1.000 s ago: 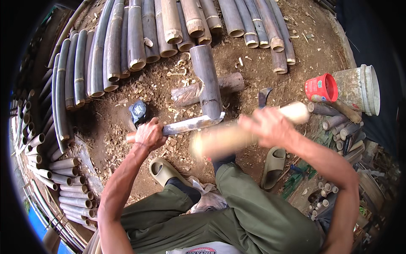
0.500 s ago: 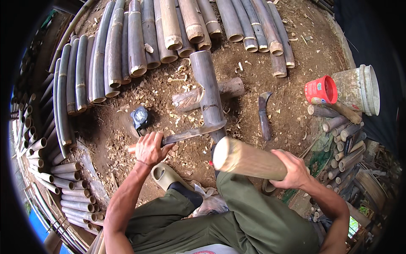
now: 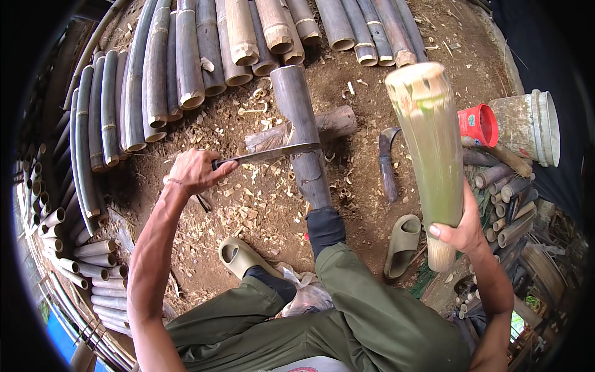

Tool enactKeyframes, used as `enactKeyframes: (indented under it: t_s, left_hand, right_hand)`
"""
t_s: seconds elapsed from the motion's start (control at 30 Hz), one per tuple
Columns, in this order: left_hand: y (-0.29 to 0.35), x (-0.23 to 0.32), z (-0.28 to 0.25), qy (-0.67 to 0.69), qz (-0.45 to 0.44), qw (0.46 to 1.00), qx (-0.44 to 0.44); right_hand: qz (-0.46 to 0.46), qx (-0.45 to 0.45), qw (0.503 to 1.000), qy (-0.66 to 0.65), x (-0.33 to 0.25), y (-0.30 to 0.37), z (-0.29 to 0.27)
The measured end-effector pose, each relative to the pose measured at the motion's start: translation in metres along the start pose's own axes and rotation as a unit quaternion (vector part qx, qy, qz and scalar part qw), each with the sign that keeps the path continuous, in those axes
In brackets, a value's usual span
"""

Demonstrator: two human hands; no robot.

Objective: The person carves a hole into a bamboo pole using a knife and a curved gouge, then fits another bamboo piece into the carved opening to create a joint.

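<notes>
Knife [image 3: 266,154] across bamboo [image 3: 300,130] — club [image 3: 431,155] upright

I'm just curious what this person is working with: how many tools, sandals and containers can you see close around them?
Cutting tools: 2, the long blade in the left hand and a curved knife on the ground
Bamboo mallets: 1, a thick bamboo club raised in the right hand
Sandals: 2
Containers: 2, a red cup and a pale bucket
Total: 7
</notes>
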State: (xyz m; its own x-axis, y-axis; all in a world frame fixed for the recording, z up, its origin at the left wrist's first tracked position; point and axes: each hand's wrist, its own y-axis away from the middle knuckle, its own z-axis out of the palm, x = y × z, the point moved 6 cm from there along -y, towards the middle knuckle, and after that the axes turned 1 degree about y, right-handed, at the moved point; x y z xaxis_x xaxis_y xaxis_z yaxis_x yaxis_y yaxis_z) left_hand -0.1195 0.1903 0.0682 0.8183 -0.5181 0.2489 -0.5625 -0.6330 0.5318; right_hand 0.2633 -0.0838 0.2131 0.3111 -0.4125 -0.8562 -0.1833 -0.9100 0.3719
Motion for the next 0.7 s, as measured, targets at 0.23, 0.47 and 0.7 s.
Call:
enactKeyframes:
  t_s: [0.23, 0.47, 0.7]
  left_hand:
    - [0.003, -0.001, 0.011, -0.004, 0.007, 1.000, 0.024]
    - [0.001, -0.004, 0.014, -0.009, -0.018, 0.999, -0.025]
    - [-0.008, -0.007, 0.028, 0.001, -0.011, 0.998, -0.068]
  right_hand:
    - [-0.189, 0.086, 0.974, 0.094, -0.013, -0.045, 0.058]
    - [-0.193, 0.072, 0.935, 0.288, -0.016, -0.090, 0.068]
    - [-0.110, -0.063, 0.885, 0.449, 0.007, -0.099, 0.076]
